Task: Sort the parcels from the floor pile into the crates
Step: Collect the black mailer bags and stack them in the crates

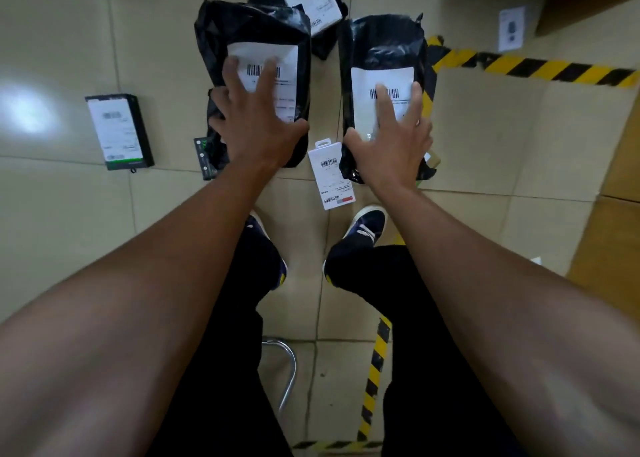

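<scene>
Both arms reach down over a tiled floor. The left hand lies with fingers spread wide and straight on the white shipping label of the left black parcel, a glossy poly mailer lying flat. The right hand lies likewise, fingers spread wide, on the label of the right black parcel, just beside the first with a narrow strip of floor between them. Neither hand is curled round its parcel.

Labels: each mailer carries a white label with a black barcode and lines of small print; the print is blurred and cannot be read. A third black parcel lies beyond the two, its white label cut by the top edge.

Between the two mailers, near the feet, lies a small white hang-tab box with a barcode label and a red mark at its lower end; text is illegible. A dark boxed item with a white label and green trim lies well apart to the left. A small dark pack pokes out from under the left mailer.

Yellow-and-black hazard tape crosses the floor at upper right and runs again near the right leg. Brown cardboard borders the right side. Dark blue shoes with white laces stand below the parcels. A chrome tube curves beneath the legs.
</scene>
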The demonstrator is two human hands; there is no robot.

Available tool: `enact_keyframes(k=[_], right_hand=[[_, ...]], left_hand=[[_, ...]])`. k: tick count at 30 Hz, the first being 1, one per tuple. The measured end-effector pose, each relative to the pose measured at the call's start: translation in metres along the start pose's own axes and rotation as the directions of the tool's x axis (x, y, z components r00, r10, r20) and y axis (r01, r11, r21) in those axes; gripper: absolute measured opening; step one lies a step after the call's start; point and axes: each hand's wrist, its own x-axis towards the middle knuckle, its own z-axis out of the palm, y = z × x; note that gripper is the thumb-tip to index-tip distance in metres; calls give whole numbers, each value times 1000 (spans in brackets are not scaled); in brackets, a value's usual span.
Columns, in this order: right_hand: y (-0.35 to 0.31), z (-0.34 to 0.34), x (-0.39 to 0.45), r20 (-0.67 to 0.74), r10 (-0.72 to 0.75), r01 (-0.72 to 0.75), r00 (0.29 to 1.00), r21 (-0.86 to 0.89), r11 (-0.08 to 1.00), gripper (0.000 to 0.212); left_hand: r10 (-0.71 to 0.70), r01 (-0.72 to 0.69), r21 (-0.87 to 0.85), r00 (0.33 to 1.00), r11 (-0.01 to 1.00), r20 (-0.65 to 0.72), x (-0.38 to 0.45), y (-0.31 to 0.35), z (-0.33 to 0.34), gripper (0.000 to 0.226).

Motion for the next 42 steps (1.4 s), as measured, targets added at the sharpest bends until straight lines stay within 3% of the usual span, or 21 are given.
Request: enact_keyframes(k=[10, 14, 17, 22, 26, 31, 42], right_hand=[[-69, -165, -96, 54, -227, 226, 972, 14, 974, 78], [-103, -217, -122, 42, -321, 319, 946, 48, 947, 75], [-134, -246, -137, 70, -404, 400, 912, 65, 914, 70], [-200, -279, -163, 69, -603, 602, 794, 47, 797, 66], [-264, -288, -196, 136, -699, 705, 702, 8, 709, 67], [-354, -275, -248, 218, -798, 820, 561, -14, 572, 68], [-520, -194, -404, 299, -848, 887, 437, 12, 461, 70]], left_hand=[[-151, 146, -52, 983, 988, -105, -120, 13, -177, 90], [-185, 170, -86, 961, 982, -207, -158, 19, -233, 86], [-212, 194, -90, 936, 977, -280, -181, 11, -274, 84], [-333, 293, -168, 883, 941, -330, -214, -29, -332, 85], [-443, 390, -227, 853, 892, -276, -245, -85, -363, 85], [-589, 517, -292, 759, 805, -278, -284, -172, -396, 84], [-732, 618, -405, 632, 674, -253, -338, -362, -468, 87]])
